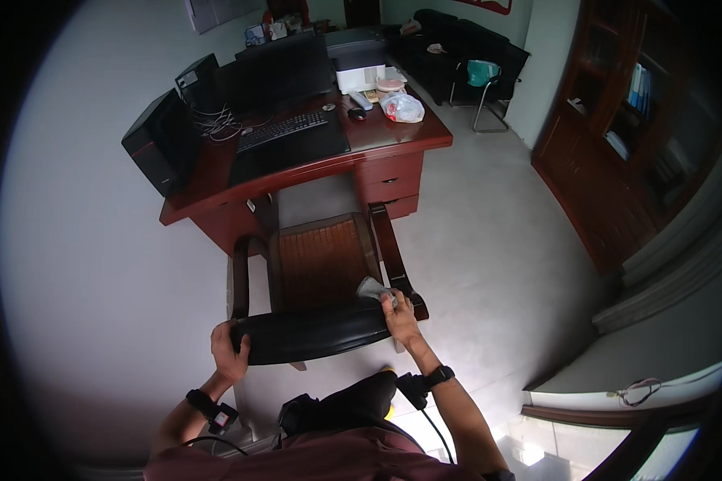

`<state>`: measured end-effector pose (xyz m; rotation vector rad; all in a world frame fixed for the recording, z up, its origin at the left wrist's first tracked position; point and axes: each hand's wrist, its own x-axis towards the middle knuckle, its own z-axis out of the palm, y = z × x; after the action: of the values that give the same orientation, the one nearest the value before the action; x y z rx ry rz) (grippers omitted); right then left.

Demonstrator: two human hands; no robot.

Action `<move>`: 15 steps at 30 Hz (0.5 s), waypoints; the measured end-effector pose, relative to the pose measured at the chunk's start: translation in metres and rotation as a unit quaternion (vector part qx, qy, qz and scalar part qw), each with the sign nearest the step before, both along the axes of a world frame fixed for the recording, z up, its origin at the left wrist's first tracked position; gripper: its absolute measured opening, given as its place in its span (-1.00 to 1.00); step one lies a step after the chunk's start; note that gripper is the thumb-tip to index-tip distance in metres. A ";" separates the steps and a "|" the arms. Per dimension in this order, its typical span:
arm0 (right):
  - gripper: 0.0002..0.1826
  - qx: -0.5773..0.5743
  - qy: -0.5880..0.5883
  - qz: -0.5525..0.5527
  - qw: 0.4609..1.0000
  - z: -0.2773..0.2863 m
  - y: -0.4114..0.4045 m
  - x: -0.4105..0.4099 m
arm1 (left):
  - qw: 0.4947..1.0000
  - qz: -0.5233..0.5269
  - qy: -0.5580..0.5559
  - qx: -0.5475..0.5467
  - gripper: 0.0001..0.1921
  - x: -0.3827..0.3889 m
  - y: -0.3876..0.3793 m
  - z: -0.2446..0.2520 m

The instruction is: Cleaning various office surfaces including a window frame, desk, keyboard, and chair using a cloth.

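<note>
My left hand (229,352) grips the left end of the black padded backrest (313,332) of a wooden armchair. At the backrest's other end is my right hand (401,314), its fingers around a grey cloth (373,290) that hangs over the inner side. Beyond the backrest, the chair's seat (319,252) bears a brown slatted mat. Dark wooden armrests flank it, the right armrest (391,246) just past my right hand. The chair faces a red-brown desk (391,141), and its front part reaches close to the desk's knee opening.
On the desk are a monitor (277,72), a keyboard (283,130), a computer tower (162,141), a printer (358,60), a mouse (357,113) and a plastic bag (402,107). A wooden cabinet (601,162) lines the right wall. Behind the desk stand a black sofa (457,45) and a metal-framed chair (487,111).
</note>
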<state>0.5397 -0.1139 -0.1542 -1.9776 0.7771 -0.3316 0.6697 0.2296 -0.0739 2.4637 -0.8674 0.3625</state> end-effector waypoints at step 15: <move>-0.43 0.008 0.197 0.468 0.861 -0.020 -0.084 0.081 | 0.994 0.061 0.083 -0.020 -0.49 0.006 -0.022 0.039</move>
<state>0.6207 -0.1982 -0.1741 -2.1807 -0.0250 0.6719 0.6755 0.2075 -0.0354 2.4752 -0.6373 0.2114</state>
